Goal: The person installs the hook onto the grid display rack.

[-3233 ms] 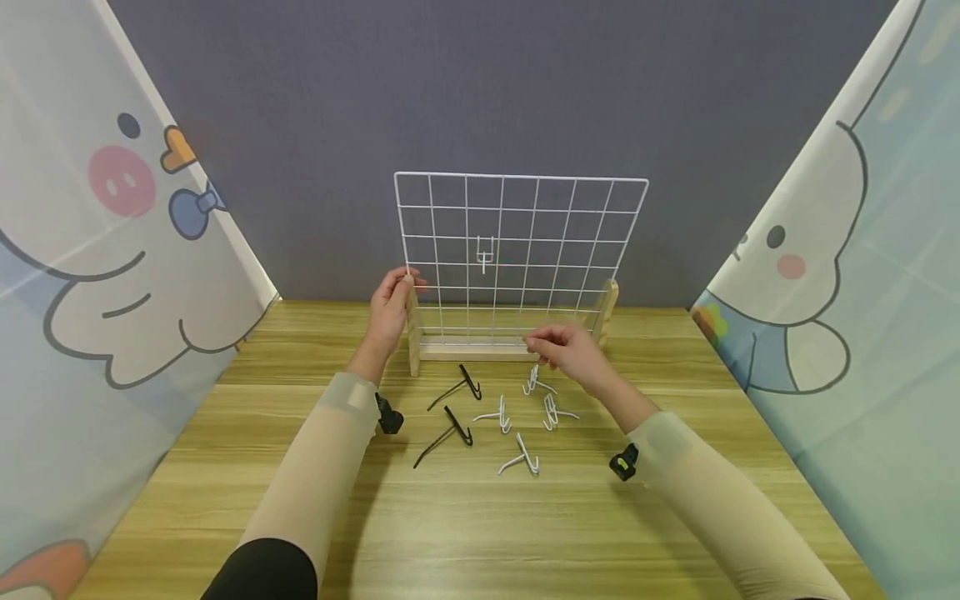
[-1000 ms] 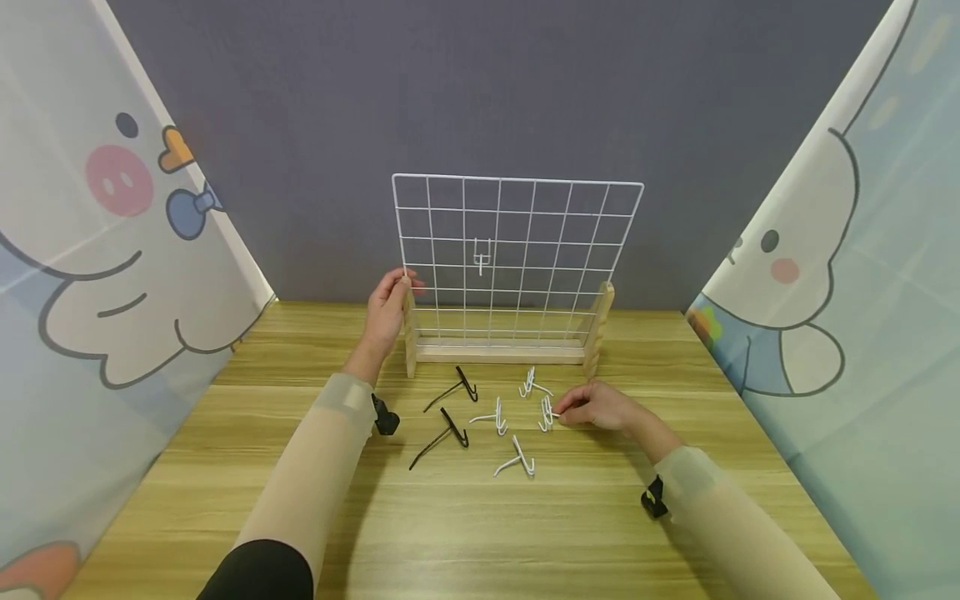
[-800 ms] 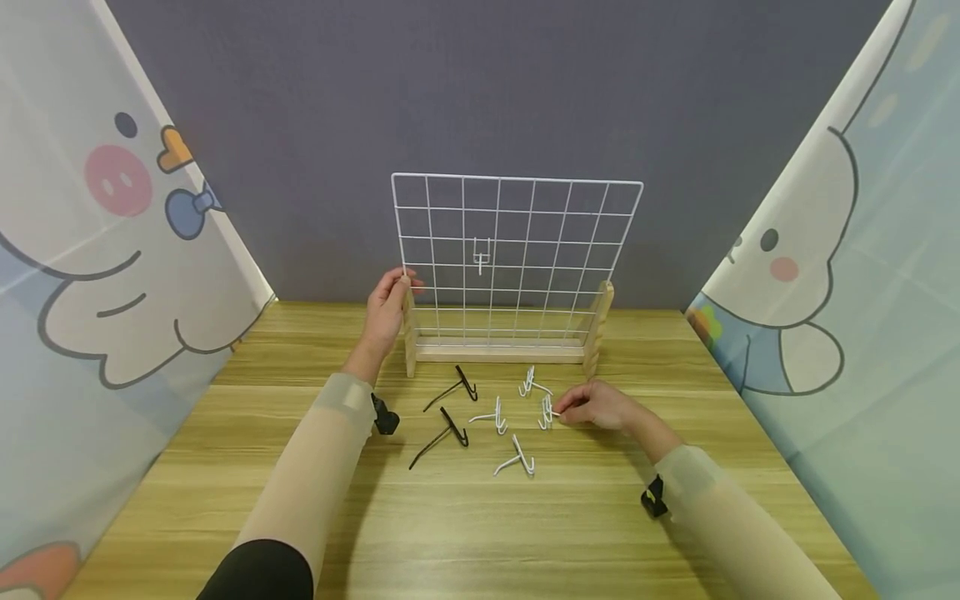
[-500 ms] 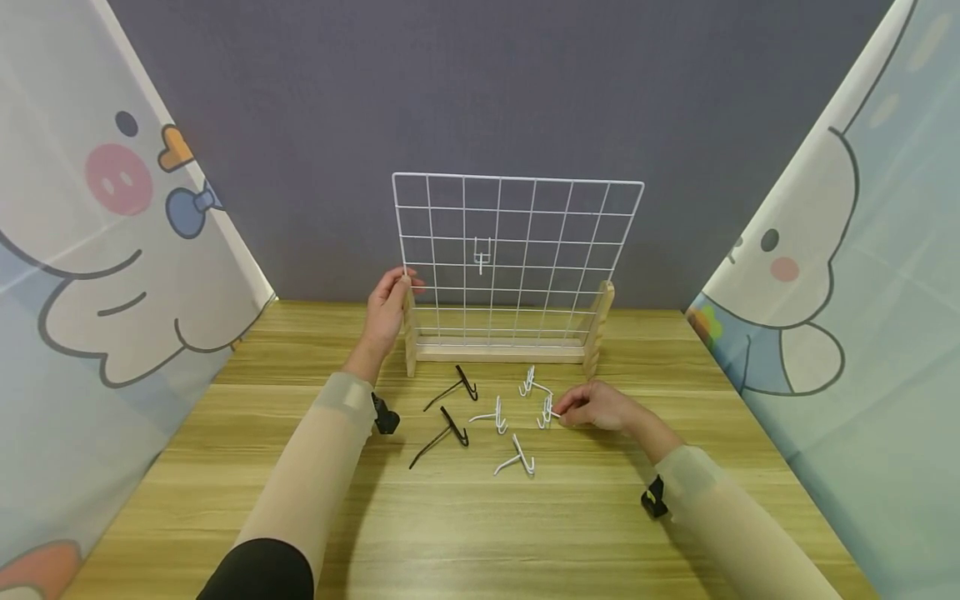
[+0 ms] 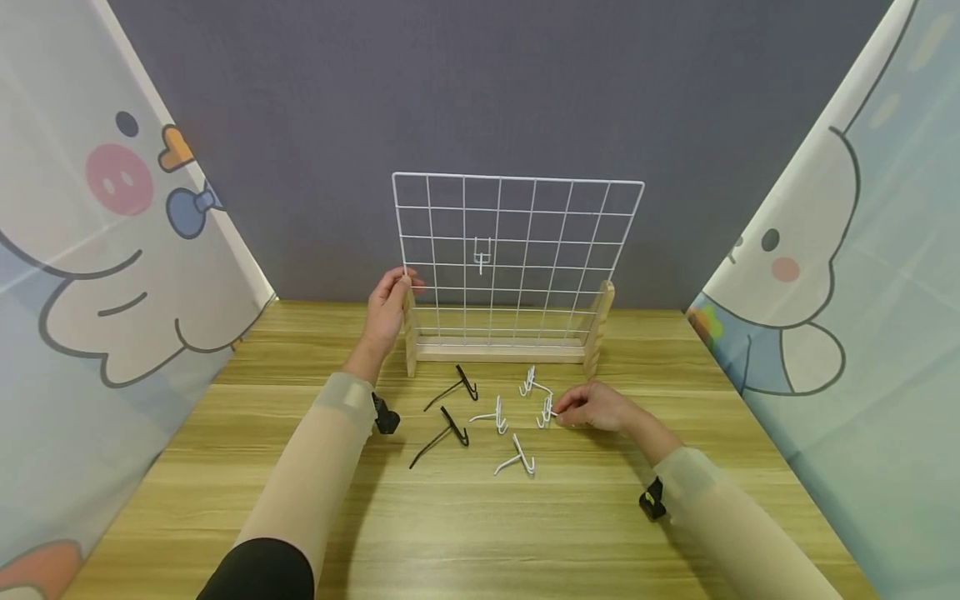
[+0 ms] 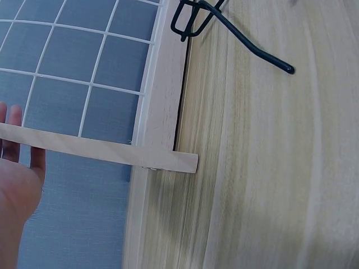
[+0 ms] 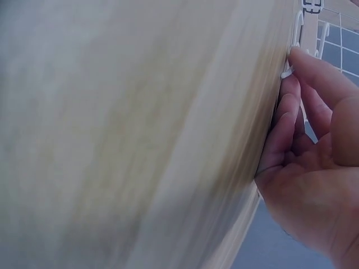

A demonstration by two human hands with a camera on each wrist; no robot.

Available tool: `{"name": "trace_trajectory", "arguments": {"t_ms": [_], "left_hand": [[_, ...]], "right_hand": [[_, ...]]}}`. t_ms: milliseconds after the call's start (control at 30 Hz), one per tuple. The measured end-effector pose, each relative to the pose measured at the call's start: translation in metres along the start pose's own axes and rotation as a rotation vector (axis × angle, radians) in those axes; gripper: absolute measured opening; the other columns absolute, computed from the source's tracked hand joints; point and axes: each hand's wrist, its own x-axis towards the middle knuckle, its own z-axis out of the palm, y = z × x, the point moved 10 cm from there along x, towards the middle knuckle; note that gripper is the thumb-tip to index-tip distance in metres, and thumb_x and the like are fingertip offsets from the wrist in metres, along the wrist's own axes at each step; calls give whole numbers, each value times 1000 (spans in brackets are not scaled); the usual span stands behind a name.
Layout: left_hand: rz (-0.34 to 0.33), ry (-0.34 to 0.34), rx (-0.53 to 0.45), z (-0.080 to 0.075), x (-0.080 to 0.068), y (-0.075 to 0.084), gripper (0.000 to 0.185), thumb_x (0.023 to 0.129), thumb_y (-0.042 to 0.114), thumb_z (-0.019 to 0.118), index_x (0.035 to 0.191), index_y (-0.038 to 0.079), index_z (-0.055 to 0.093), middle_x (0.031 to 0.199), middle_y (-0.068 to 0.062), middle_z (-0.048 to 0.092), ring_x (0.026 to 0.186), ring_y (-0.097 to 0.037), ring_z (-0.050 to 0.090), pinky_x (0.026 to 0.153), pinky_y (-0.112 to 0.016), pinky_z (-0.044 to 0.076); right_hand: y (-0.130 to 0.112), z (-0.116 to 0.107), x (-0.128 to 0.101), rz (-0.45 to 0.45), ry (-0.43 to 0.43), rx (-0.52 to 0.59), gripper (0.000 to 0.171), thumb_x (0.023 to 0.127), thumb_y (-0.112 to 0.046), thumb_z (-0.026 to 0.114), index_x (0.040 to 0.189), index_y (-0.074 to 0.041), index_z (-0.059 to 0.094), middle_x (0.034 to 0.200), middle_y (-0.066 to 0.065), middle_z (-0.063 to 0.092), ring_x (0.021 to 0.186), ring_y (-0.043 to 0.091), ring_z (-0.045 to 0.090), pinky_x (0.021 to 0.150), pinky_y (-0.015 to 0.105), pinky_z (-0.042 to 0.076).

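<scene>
At the back of the table stands a white wire grid panel [image 5: 517,177] in a wooden base. My left hand [image 5: 386,310] grips its left wooden side post [image 5: 410,333], the fingers behind it, as the left wrist view also shows. A single white hook [image 5: 482,257] hangs near the middle of the grid. Low over the table, my right hand [image 5: 596,407] pinches the prong of a white wire hook [image 5: 547,410] between thumb and fingers. In the right wrist view the prong's end [image 7: 288,73] shows at the fingertips. Another white hook [image 5: 529,380] lies just behind it.
Two more white hooks, one in the middle [image 5: 498,415] and one nearer the front [image 5: 522,455], lie left of the right hand. Further left are two black hooks, a rear one [image 5: 466,382] and a front one [image 5: 452,425]. A grey wall [image 5: 525,92] rises behind the rack.
My right hand has come from in front of the rack's base down and right to the white hook, which has since tilted slightly in its fingers. The left hand stays on the post.
</scene>
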Motion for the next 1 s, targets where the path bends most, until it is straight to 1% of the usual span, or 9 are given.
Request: {"name": "trace_trajectory", "arguments": {"t_ms": [67, 167, 333, 433, 533, 567, 733, 900, 1000], "left_hand": [[8, 1, 1, 0, 0, 1, 28, 118, 20, 50, 130, -1, 64, 110, -4, 76, 117, -37, 71, 101, -27, 54], [9, 0, 10, -1, 0, 0, 27, 118, 20, 50, 129, 1, 64, 108, 1, 76, 117, -35, 71, 102, -26, 53], [-1, -12, 26, 0, -1, 0, 27, 119, 21, 48, 130, 2, 64, 107, 7, 75, 121, -41, 68, 102, -27, 52], [-8, -9, 25, 1, -1, 0, 23, 119, 20, 48, 126, 10, 67, 109, 5, 76, 124, -46, 66, 100, -27, 53], [-16, -5, 31, 1, -1, 0, 20, 118, 20, 49, 120, 21, 69, 110, 5, 76, 125, -43, 67, 100, -27, 53], [-17, -4, 33, 1, -1, 0, 20, 118, 20, 49, 120, 22, 69, 110, 5, 76, 126, -42, 67, 101, -27, 53], [-10, -10, 34, 1, -1, 0, 22, 118, 20, 49, 125, 13, 69, 109, 8, 76, 124, -39, 69, 105, -28, 52], [-9, -6, 20, 1, -1, 0, 20, 118, 18, 49, 119, 21, 69, 107, 8, 76, 122, -41, 69, 103, -28, 54], [-6, -6, 19, 1, -1, 0, 20, 118, 18, 49, 118, 22, 68, 105, 11, 76, 123, -43, 68, 102, -28, 55]], "right_hand": [[-1, 0, 0, 1, 4, 1, 15, 97, -16, 83, 108, -6, 82, 102, 3, 78, 90, 13, 60, 77, 26, 50], [-1, 0, 0, -8, 9, -11, 14, 98, -17, 82, 108, -6, 82, 102, 4, 78, 91, 14, 60, 78, 26, 50], [-2, 0, -1, -39, 18, -34, 13, 98, -13, 81, 108, -5, 82, 102, 5, 79, 92, 14, 62, 79, 24, 51], [-5, 1, -2, -60, 25, -40, 13, 98, -11, 81, 109, -4, 82, 101, 7, 78, 90, 13, 61, 77, 23, 51], [-8, 1, -4, -82, 39, -58, 13, 97, -10, 81, 108, -4, 82, 99, 7, 78, 87, 12, 60, 75, 22, 49], [-9, 1, -4, -91, 43, -61, 13, 97, -10, 81, 108, -4, 82, 98, 8, 78, 86, 11, 60, 75, 22, 49], [-12, 0, -7, -123, 64, -91, 11, 95, -10, 82, 105, -4, 82, 93, 5, 77, 82, 8, 60, 73, 22, 49], [-11, -3, -7, -116, 80, -113, 12, 96, -13, 82, 105, -6, 82, 92, 2, 76, 81, 7, 60, 73, 22, 50], [-10, -5, -8, -96, 88, -114, 12, 97, -14, 82, 107, -7, 81, 93, 2, 75, 82, 10, 60, 72, 23, 50]]}}
